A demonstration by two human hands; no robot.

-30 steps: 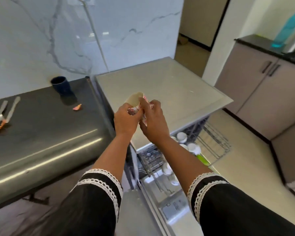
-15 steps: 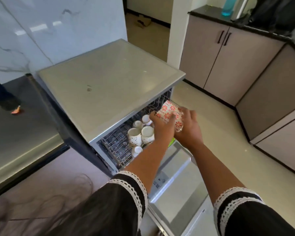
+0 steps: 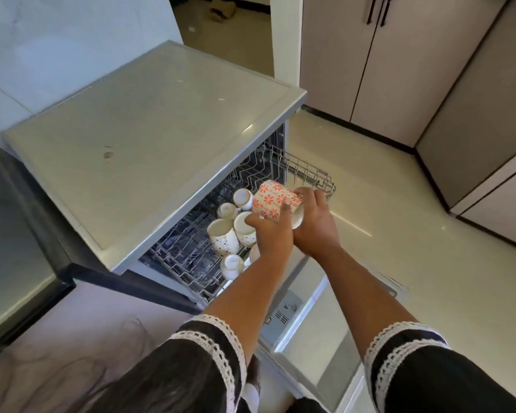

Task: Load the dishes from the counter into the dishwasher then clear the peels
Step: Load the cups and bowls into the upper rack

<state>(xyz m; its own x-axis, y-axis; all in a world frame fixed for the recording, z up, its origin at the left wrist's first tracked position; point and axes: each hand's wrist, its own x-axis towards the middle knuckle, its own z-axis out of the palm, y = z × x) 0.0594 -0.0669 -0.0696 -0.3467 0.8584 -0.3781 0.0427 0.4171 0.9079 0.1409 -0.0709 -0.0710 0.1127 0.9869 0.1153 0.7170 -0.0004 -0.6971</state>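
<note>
Two hands around one flowered cup (image 3: 276, 202), tipped on its side over the pulled-out rack (image 3: 307, 171), likely to go in mouth down so water runs out. Left hand (image 3: 273, 234) gripping its side, right hand (image 3: 315, 223) cupping the rim end. Not yet down in the rack. Already in there: several white cups (image 3: 223, 239), packed close together. Dishwasher door (image 3: 304, 329) lying open below.

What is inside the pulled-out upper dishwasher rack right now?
The rack holds several white cups lying among its wires. Both hands hold a floral mug above it, covering part of the rack.
</note>
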